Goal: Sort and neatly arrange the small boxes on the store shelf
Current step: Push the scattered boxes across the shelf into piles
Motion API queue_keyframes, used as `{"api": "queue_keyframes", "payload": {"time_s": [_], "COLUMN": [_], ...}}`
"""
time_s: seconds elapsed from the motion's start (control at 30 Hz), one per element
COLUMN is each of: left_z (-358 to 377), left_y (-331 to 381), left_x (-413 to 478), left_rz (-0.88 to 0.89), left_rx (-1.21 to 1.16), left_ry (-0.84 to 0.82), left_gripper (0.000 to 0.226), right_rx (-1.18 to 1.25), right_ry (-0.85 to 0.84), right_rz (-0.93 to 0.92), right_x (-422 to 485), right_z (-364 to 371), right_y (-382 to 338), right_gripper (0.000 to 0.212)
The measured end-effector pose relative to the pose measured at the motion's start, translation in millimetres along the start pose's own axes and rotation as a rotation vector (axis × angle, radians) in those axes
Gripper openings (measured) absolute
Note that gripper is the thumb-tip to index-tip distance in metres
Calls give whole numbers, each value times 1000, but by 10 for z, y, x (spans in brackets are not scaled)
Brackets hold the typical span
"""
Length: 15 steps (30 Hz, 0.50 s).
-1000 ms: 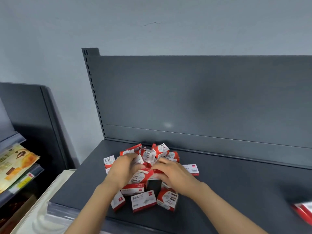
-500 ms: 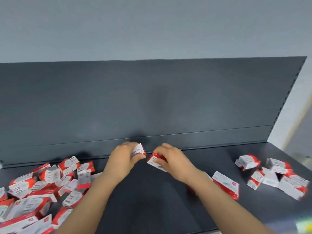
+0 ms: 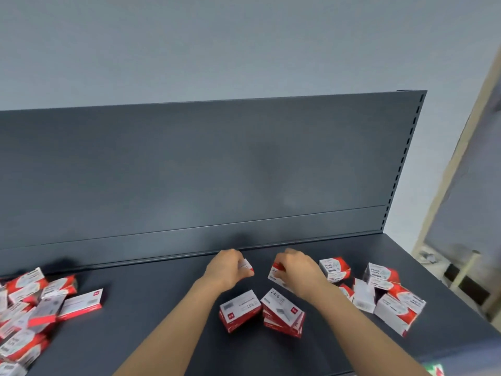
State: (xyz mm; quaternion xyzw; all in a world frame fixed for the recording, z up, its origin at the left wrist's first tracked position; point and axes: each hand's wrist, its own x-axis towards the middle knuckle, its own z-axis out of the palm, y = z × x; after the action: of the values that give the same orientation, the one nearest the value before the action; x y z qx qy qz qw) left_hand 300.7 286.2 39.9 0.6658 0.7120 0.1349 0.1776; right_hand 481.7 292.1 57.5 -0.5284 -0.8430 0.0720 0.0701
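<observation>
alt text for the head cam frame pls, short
A person's left hand and right hand each grip a small red-and-white cardboard box, the left box and the right box, near the back of a dark grey metal store shelf. Nearer the camera sit a short stack and a second stack; a loose heap lies far left, a jumbled cluster far right.

Bkgd: plain pale blue-grey wall (image 3: 189, 50) across top half, far side. Rt edge: beige frame strip (image 3: 461, 164), slanted, blurred. Low at far rt: pale floor patch (image 3: 431, 253) w/ dark blurry shapes (image 3: 461, 278), can't ID. Near-rt corner: green/red/white item (image 3: 433, 371), cut off, unclear.
</observation>
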Motion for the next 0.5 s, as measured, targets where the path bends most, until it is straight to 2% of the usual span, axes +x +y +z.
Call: {"api": "queue_keyframes", "payload": {"time_s": [0.17,0.27,0.4,0.5], "left_z": [109,140,-31,-198], "left_y": [56,61,33,-67], "left_x": [14,-57,-189,-362], "left_rz": [-46,-57,-53,-44], "left_rx": [141,139,113,154], "left_ry": [-84,-107,42,204], "left_gripper": [32,37,49,46], "right_rx": [-28,-42,-24,54], "right_ry": [-118,-124,57,175], "right_rz": [-7,-33,-53,-124], "right_x": [66,109,150,182], "right_z": [163,237,203,158], "right_y": [56,53,-114,-379], "right_gripper": [22,25,39,46]}}
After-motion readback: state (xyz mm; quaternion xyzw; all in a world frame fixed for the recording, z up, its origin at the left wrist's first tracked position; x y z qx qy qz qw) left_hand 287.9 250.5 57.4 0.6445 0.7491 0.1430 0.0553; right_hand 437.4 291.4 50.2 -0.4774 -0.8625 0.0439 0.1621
